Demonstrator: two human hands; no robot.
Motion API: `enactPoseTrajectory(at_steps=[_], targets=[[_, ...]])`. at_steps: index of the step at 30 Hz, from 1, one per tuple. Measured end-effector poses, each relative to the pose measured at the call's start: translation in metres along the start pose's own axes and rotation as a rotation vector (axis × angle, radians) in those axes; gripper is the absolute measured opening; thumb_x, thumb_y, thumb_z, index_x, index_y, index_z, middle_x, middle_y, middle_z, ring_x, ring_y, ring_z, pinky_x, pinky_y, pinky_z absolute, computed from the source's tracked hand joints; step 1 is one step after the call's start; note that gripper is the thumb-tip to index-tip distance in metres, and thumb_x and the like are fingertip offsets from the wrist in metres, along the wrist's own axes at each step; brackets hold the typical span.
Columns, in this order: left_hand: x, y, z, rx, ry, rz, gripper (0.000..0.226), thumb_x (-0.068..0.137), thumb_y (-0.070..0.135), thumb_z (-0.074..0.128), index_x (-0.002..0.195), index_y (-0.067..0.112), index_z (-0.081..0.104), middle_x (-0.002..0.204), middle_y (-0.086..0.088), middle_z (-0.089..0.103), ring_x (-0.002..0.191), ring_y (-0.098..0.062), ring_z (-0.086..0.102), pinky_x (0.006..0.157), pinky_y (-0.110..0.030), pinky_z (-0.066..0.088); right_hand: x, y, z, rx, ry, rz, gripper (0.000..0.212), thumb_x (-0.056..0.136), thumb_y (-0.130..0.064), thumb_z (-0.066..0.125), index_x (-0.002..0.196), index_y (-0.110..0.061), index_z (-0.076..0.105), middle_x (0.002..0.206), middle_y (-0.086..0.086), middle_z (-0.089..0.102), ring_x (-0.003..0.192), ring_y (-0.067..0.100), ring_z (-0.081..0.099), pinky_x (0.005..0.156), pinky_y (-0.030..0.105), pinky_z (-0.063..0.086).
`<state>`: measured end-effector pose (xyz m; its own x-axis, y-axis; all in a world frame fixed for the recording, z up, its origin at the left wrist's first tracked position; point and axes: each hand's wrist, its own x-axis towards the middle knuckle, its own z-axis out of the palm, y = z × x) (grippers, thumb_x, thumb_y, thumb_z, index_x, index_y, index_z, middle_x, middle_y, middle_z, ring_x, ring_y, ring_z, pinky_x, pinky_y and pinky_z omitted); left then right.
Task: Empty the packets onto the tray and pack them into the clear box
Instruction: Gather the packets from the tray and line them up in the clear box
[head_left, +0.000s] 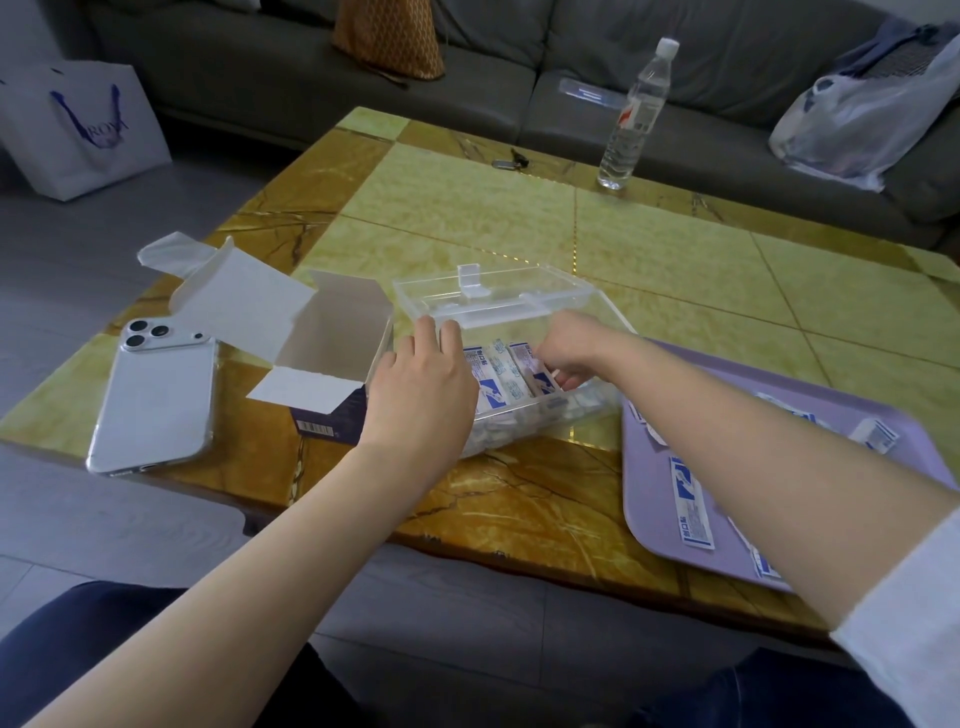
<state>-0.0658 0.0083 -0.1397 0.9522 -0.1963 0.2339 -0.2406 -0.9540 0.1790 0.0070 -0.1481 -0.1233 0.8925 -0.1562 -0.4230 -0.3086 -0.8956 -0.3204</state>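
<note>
The lilac tray (649, 509) at the right holds only a scattering of loose plaster packets (691, 500), so the emptying looks done and the packing well advanced. The clear box (571, 411), mid-table with its lid up, already shows a row of packets (497, 379) over a full lower layer. The opened carton (332, 332) stands just beside it. The left hand (421, 387) rests on the box's left wall, fingers straight and together. The right hand (566, 353) reaches inside, its fingers curled down at the row's end; whether they pinch a packet cannot be told. Left to do: the tray's remainder and the lid.
</note>
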Motion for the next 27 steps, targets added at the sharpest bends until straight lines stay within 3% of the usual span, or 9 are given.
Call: enactPoseTrajectory(at_steps=[6,10,14,15,17,19,23,27], targets=[[0.001,0.001,-0.005,0.011,-0.031,-0.002,0.039,0.1,0.021,0.033,0.136,0.009,0.027,0.136,-0.013,0.036,0.12,-0.027,0.044,0.096,-0.032,0.038,-0.004,0.003,-0.002,-0.149,-0.002,-0.061,0.028,0.086,-0.021,0.066,0.1,0.004,0.068,0.085,0.013,0.066,0.087,0.028,0.07,0.084,0.037,0.056],[0.003,0.001,-0.006,-0.009,-0.043,-0.014,0.036,0.099,0.02,0.034,0.133,0.009,0.031,0.135,-0.013,0.038,0.118,-0.028,0.046,0.096,-0.032,0.038,-0.002,0.005,0.0,-0.146,0.046,-0.098,0.024,0.091,-0.02,0.058,0.098,0.001,0.066,0.085,0.012,0.064,0.074,0.024,0.064,0.073,0.032,0.055],[0.006,0.001,-0.007,0.035,-0.081,-0.013,0.037,0.099,0.022,0.034,0.134,0.01,0.031,0.137,-0.013,0.036,0.122,-0.028,0.042,0.1,-0.033,0.035,-0.006,0.011,-0.006,-0.182,0.153,-0.144,0.029,0.094,-0.019,0.049,0.068,-0.008,0.054,0.068,0.006,0.056,0.061,0.023,0.056,0.063,0.029,0.048],[0.007,0.001,-0.008,0.063,-0.088,-0.006,0.037,0.1,0.024,0.034,0.134,0.01,0.031,0.136,-0.012,0.037,0.122,-0.028,0.041,0.1,-0.033,0.034,-0.009,0.014,-0.007,-0.179,0.22,-0.192,0.028,0.094,-0.019,0.046,0.07,-0.008,0.057,0.071,0.006,0.059,0.066,0.024,0.057,0.067,0.029,0.047],[0.009,0.002,-0.01,0.123,-0.095,0.003,0.039,0.1,0.032,0.032,0.133,0.011,0.033,0.134,-0.012,0.039,0.12,-0.029,0.04,0.098,-0.034,0.033,-0.022,0.018,-0.01,-0.097,0.392,-0.317,0.024,0.095,-0.019,0.041,0.099,-0.01,0.063,0.096,0.004,0.066,0.088,0.024,0.06,0.076,0.031,0.048],[0.011,0.006,-0.014,0.16,-0.084,0.003,0.04,0.1,0.034,0.033,0.133,0.012,0.034,0.132,-0.011,0.04,0.119,-0.03,0.039,0.097,-0.037,0.03,-0.039,0.026,-0.011,-0.014,0.548,-0.433,0.027,0.097,-0.018,0.038,0.115,-0.013,0.056,0.108,0.001,0.064,0.089,0.02,0.058,0.071,0.029,0.045],[0.01,0.033,-0.019,0.078,0.068,0.071,0.034,0.094,0.02,0.046,0.127,0.011,0.045,0.122,-0.011,0.05,0.113,-0.033,0.044,0.097,-0.045,0.03,-0.07,0.061,-0.008,0.054,0.739,-0.566,0.02,0.096,-0.015,0.043,0.114,-0.01,0.053,0.096,-0.009,0.048,0.078,0.008,0.044,0.063,0.02,0.029],[0.001,0.079,-0.009,-0.078,0.18,0.32,0.027,0.082,0.007,0.057,0.108,0.009,0.058,0.101,-0.011,0.059,0.093,-0.033,0.054,0.082,-0.043,0.042,-0.076,0.128,-0.008,0.021,0.759,-0.442,0.02,0.096,-0.015,0.044,0.113,-0.008,0.052,0.103,0.002,0.053,0.091,0.017,0.05,0.067,0.027,0.036]])
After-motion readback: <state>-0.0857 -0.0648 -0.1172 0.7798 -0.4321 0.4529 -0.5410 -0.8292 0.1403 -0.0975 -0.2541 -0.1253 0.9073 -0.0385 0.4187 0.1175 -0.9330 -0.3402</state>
